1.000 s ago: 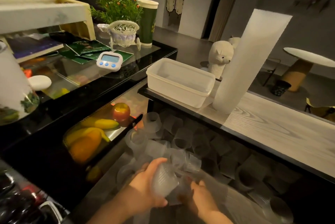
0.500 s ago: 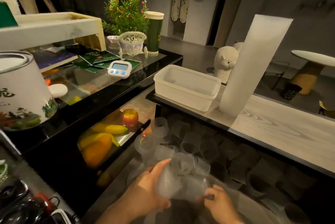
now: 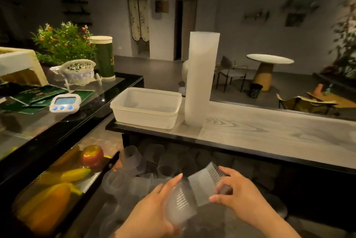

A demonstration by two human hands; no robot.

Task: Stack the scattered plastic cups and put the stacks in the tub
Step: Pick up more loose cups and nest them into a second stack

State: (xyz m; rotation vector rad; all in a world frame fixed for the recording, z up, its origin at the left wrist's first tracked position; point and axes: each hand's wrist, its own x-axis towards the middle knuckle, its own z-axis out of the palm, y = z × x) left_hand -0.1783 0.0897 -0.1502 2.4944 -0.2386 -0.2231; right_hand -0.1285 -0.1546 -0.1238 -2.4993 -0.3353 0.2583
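Observation:
Several clear ribbed plastic cups [image 3: 134, 162] lie scattered on a low dark surface under the counter. My left hand [image 3: 154, 212] grips one cup [image 3: 180, 203] on its side. My right hand [image 3: 240, 195] holds a second cup [image 3: 206, 181] by its base, its mouth tilted toward the first cup; the two overlap at their edges. A white plastic tub [image 3: 146, 106] stands on the wooden counter [image 3: 269, 131] above, nothing visible inside it.
A tall white ribbed roll [image 3: 200, 79] stands right of the tub. On the left, a glass display case [image 3: 48, 126] carries a white timer [image 3: 64, 102], green cards, a basket, a plant and a green canister. An apple [image 3: 92, 155] and yellow fruit sit inside.
My right hand has picked a cup out of the pile and lifted it beside the one in my left hand. The camera view has risen and turned toward the room.

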